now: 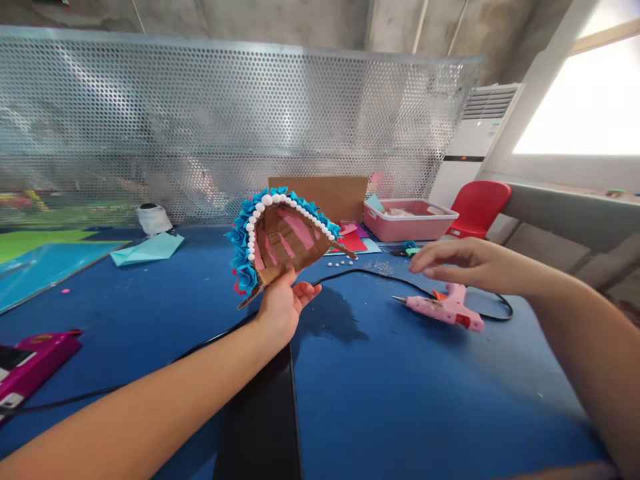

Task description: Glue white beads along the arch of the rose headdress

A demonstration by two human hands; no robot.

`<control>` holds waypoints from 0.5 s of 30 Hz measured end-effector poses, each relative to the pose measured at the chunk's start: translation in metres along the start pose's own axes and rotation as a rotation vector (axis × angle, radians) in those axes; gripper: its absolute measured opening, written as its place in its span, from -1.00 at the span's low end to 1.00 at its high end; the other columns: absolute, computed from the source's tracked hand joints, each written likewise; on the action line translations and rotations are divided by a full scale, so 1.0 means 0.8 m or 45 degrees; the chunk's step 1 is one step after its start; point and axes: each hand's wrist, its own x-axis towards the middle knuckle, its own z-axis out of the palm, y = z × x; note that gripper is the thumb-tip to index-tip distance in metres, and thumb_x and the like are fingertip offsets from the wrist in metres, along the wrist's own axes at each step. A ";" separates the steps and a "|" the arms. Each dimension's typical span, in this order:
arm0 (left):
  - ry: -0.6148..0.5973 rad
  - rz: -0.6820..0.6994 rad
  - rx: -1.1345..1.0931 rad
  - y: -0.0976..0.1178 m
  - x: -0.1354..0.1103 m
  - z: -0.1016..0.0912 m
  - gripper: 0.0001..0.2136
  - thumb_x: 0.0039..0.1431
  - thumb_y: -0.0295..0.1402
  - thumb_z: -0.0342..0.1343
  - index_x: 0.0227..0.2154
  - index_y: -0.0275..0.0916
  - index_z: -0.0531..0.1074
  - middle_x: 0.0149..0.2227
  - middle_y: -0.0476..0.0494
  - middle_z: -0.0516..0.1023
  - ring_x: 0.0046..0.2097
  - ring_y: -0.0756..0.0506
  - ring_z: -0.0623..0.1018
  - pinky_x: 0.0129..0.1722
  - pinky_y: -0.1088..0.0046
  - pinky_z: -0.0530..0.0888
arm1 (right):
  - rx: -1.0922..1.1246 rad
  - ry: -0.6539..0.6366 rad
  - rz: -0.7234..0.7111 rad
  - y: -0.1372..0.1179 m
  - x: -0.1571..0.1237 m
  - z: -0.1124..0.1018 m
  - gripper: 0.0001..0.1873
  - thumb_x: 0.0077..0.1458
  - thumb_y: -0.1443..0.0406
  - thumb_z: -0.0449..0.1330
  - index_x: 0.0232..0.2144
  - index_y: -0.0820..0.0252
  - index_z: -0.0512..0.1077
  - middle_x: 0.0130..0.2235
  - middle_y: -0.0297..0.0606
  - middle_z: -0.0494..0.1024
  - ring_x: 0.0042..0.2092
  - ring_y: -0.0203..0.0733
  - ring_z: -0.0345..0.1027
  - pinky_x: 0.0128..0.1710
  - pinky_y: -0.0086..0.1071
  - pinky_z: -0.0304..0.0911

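Observation:
My left hand (281, 307) grips the lower edge of a curved cardboard craft piece (287, 243), lifted above the table. Its hollow brown inside, with pink patches, faces me. White balls line the rim, and blue paper flowers cover the outer side. My right hand (463, 260) hovers with fingers stretched out, holding nothing, just above a pink glue gun (443, 310). That gun lies on its side, nozzle pointing left. Behind it, several small white balls (340, 264) rest on the table.
A pink bin (400, 227) stands at the back beside a cardboard sheet (320, 193). A black cord (360, 271) crosses the blue table (360, 400). A black panel (260, 427) lies in front, a magenta device (43, 363) at left, folded light-blue paper (147, 250) further back.

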 end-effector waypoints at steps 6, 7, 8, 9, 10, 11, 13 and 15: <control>-0.030 0.031 0.038 0.000 -0.003 0.003 -0.92 0.22 -0.46 -0.04 -0.39 -0.24 0.31 -0.55 0.08 0.42 -0.67 0.12 0.32 -0.37 0.33 0.56 | -0.143 -0.191 0.301 0.061 -0.035 -0.024 -0.72 0.04 0.29 0.12 -0.25 0.11 0.59 -0.17 -0.15 0.60 -0.16 -0.17 0.49 -0.17 -0.38 0.33; -0.034 0.037 0.045 0.000 -0.003 0.003 -0.91 0.22 -0.45 -0.04 -0.39 -0.24 0.31 -0.55 0.08 0.43 -0.67 0.12 0.33 -0.37 0.33 0.56 | -0.155 -0.209 0.294 0.063 -0.039 -0.024 -0.68 0.06 0.32 0.06 -0.24 0.12 0.59 -0.16 -0.16 0.59 -0.13 -0.19 0.48 -0.14 -0.37 0.30; -0.039 0.043 0.050 0.000 -0.003 0.003 -0.90 0.23 -0.44 -0.05 -0.41 -0.24 0.30 -0.55 0.08 0.43 -0.67 0.12 0.33 -0.37 0.33 0.56 | -0.167 -0.235 0.275 0.064 -0.041 -0.024 -0.65 0.07 0.34 0.03 -0.21 0.11 0.58 -0.14 -0.18 0.59 -0.10 -0.20 0.47 -0.12 -0.37 0.28; -0.050 0.052 0.052 0.000 -0.004 0.003 -0.89 0.23 -0.44 -0.04 -0.42 -0.24 0.30 -0.55 0.08 0.43 -0.67 0.12 0.33 -0.36 0.34 0.56 | -0.184 -0.262 0.251 0.063 -0.041 -0.023 -0.64 0.06 0.35 0.04 -0.19 0.09 0.57 -0.13 -0.20 0.58 -0.09 -0.20 0.46 -0.10 -0.37 0.27; -0.065 0.063 0.051 0.000 -0.004 0.002 -0.88 0.23 -0.43 -0.04 -0.43 -0.23 0.30 -0.56 0.09 0.43 -0.66 0.12 0.33 -0.35 0.34 0.56 | -0.209 -0.294 0.228 0.062 -0.041 -0.021 -0.64 0.02 0.35 0.07 -0.17 0.05 0.56 -0.12 -0.23 0.58 -0.08 -0.19 0.46 -0.10 -0.38 0.27; -0.077 0.075 0.050 0.000 -0.004 0.002 -0.88 0.22 -0.43 -0.03 -0.44 -0.23 0.29 -0.56 0.09 0.43 -0.66 0.12 0.34 -0.35 0.34 0.56 | -0.244 -0.322 0.212 0.060 -0.039 -0.019 -0.63 -0.03 0.36 0.11 -0.17 0.01 0.56 -0.13 -0.25 0.58 -0.09 -0.18 0.46 -0.10 -0.38 0.29; -0.089 0.096 0.050 0.001 -0.005 0.001 -0.88 0.21 -0.44 -0.02 -0.45 -0.23 0.29 -0.58 0.11 0.42 -0.66 0.12 0.35 -0.34 0.34 0.56 | -0.330 -0.366 0.192 0.057 -0.034 -0.013 -0.62 -0.11 0.39 0.14 -0.22 -0.01 0.56 -0.16 -0.26 0.57 -0.15 -0.15 0.47 -0.14 -0.35 0.34; -0.077 0.097 0.051 0.002 -0.004 0.001 -0.88 0.21 -0.43 -0.02 -0.45 -0.23 0.30 -0.61 0.13 0.39 -0.66 0.11 0.35 -0.34 0.34 0.56 | -0.412 -0.370 0.178 0.055 -0.028 -0.006 -0.64 -0.15 0.43 0.11 -0.29 0.05 0.55 -0.24 -0.25 0.56 -0.24 -0.15 0.45 -0.21 -0.31 0.36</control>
